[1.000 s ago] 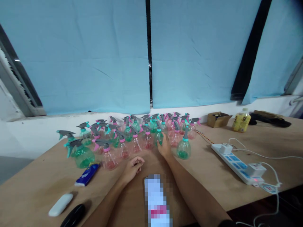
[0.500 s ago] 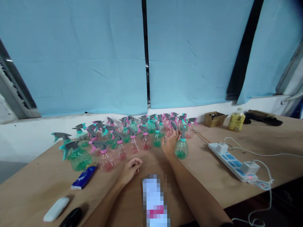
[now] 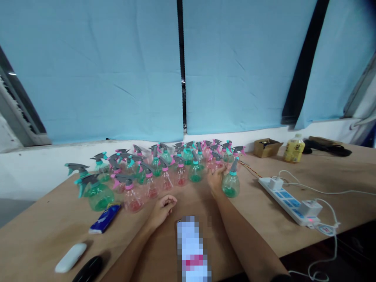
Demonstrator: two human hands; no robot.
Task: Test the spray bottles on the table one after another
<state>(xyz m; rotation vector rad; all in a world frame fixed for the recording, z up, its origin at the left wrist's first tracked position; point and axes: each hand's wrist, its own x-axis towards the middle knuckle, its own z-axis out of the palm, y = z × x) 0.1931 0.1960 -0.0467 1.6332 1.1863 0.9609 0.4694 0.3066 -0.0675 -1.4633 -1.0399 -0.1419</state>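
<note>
Head view: the right hand (image 3: 216, 179) reached out at about 12 o'clock from the person, its fingers spread loosely among the front spray bottles and not closed on any of them. It lay just beside the green spray bottle (image 3: 231, 183) at its 3 o'clock; whether the fingers touched the pink bottle (image 3: 216, 162) behind them I cannot tell. The left hand (image 3: 162, 208) rested on the wooden surface (image 3: 258, 219) at 10 o'clock from the blurred phone (image 3: 192, 250), fingers curled in a loose fist and holding nothing. The cluster of spray bottles (image 3: 152, 172) stood upright at 11 to 12 o'clock, a large green one (image 3: 96, 192) at its left end.

To take a bottle cleanly here, I would judge it best to close round the neck under the trigger head, lift straight up and keep the wrist clear of the close-packed neighbours, which would tip easily.

Against the frame half a second before, the right hand had dropped lower and a little to the right, off the bottle heads and down toward the surface. The green spray bottle stood slightly further right. The left hand had not moved. The power strip (image 3: 289, 200) and yellow drink bottle (image 3: 293, 149) at 2 o'clock stayed put.
</note>
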